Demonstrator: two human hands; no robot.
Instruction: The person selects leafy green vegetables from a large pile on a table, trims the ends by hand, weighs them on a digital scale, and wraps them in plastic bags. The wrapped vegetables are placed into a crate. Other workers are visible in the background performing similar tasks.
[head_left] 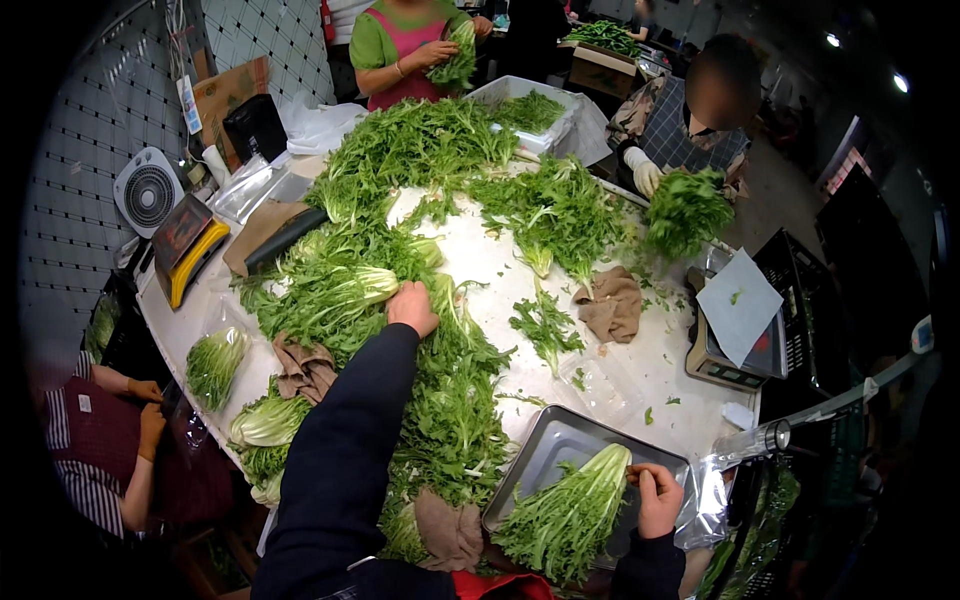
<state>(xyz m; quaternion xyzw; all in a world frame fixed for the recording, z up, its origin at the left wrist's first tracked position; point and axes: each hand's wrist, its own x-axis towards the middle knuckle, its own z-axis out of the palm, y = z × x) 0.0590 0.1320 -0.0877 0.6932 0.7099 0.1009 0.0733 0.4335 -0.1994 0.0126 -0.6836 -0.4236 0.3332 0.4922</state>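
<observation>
My left hand (412,308) reaches into the leafy pile with its fingers curled closed at the pale stem end of a frisée head (365,284); its fingertips are partly hidden. At the lower right, my right hand (657,498) pinches the white base of another frisée head (572,515). That head's green leaves spread toward the lower left over a grey metal tray (548,430). Loose frisée (450,430) lies heaped between my forearms. A brown cloth (447,530) sits beside the tray's left side.
Around the white table (480,255) are a yellow scale (195,255), another scale (728,350), brown cloths (610,303) and a bagged bunch (216,368). Two people across the table hold greens (690,210); another person's gloved hands (150,415) are at left. A white bin (540,110) stands at the far side.
</observation>
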